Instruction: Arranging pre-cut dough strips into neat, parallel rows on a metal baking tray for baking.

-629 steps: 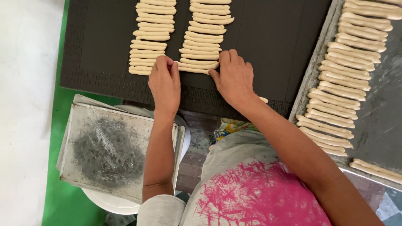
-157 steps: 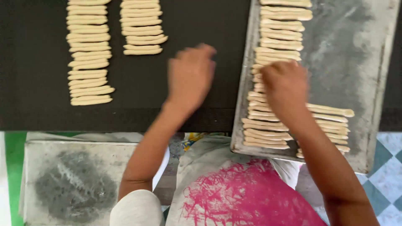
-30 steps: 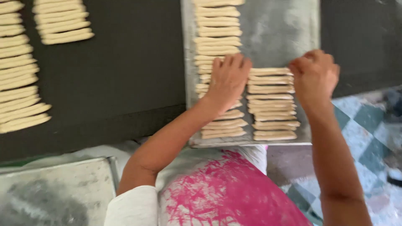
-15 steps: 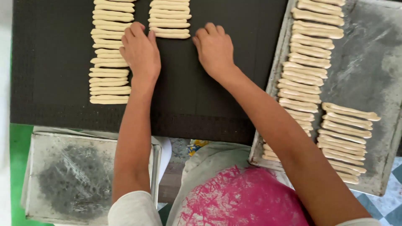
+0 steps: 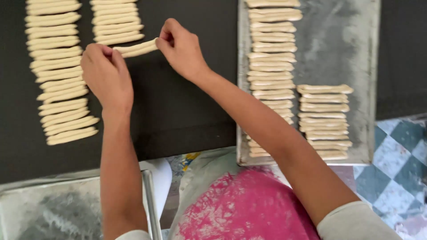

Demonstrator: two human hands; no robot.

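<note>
- The left hand [image 5: 106,73] pinches one end of a pale dough stick [image 5: 135,48] between fingertips and thumb, its other fingers curled in.
- The right hand [image 5: 181,46] pinches the far end the same way, so the stick spans the gap between both hands, slightly tilted.
- The dough stick hangs just below the shorter row of dough sticks [image 5: 116,21] on the black surface [image 5: 187,115], almost touching the row's lowest piece.
- Judged from this, the step in hand is laying the stick down as the next piece of that row; that calls for levelling it, setting it parallel and close under the last piece, then letting go at both ends.
- Left of that row lies a longer row [image 5: 60,71], also on the black surface.
- Right of that row, a floured metal tray [image 5: 342,49] carries two more columns of sticks.
</note>
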